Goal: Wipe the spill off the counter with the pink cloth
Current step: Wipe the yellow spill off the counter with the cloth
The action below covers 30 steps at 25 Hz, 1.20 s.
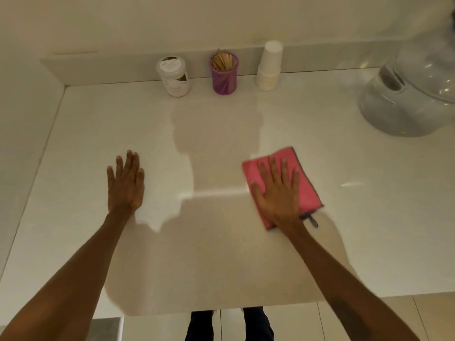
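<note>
The pink cloth (pixel 305 183), folded and edged in grey, lies flat on the white counter (pixel 246 119) right of centre. My right hand (pixel 278 193) presses down on it, palm flat and fingers spread. My left hand (pixel 126 183) rests flat on the bare counter to the left, fingers together, holding nothing. No spill is distinct on the glossy surface; a small bright streak (pixel 349 185) shows to the right of the cloth.
Against the back wall stand a white lidded jar (pixel 173 76), a purple cup of wooden sticks (pixel 224 73) and a stack of white paper cups (pixel 269 66). A clear water dispenser (pixel 408 99) sits at the far right. The counter's front edge runs near my legs.
</note>
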Each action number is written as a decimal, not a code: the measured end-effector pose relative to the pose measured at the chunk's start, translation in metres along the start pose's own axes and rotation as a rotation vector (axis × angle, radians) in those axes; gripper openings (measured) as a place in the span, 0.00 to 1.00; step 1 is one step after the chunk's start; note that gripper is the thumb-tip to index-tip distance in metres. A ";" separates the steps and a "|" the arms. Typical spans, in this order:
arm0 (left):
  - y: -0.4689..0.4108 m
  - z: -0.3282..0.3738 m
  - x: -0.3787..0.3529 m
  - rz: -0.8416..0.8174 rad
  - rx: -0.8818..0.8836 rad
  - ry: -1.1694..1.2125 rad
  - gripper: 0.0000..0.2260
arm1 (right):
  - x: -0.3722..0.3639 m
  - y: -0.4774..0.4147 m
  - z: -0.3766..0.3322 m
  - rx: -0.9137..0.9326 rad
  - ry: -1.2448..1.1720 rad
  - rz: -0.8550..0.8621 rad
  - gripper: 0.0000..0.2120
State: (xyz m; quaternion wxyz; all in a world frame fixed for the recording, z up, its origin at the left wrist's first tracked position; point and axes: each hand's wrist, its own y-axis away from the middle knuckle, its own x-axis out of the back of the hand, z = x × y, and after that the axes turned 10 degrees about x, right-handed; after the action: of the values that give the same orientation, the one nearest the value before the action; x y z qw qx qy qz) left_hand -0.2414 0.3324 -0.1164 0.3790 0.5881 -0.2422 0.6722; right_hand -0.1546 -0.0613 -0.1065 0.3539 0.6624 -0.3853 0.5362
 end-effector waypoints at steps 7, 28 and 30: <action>0.001 -0.002 0.001 0.010 -0.010 -0.013 0.24 | -0.013 -0.013 -0.130 0.329 -0.057 -0.063 0.29; 0.004 0.000 0.006 0.008 -0.020 0.002 0.24 | -0.041 0.073 -0.135 0.556 -0.068 -0.025 0.29; 0.006 0.002 0.008 -0.001 -0.026 0.006 0.24 | -0.034 0.087 -0.081 0.391 -0.047 0.010 0.28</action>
State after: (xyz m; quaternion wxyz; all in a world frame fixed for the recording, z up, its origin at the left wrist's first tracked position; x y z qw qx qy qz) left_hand -0.2449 0.3290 -0.1071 0.3879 0.5813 -0.2495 0.6703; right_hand -0.2721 -0.0253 -0.1205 0.2065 0.7289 -0.2853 0.5871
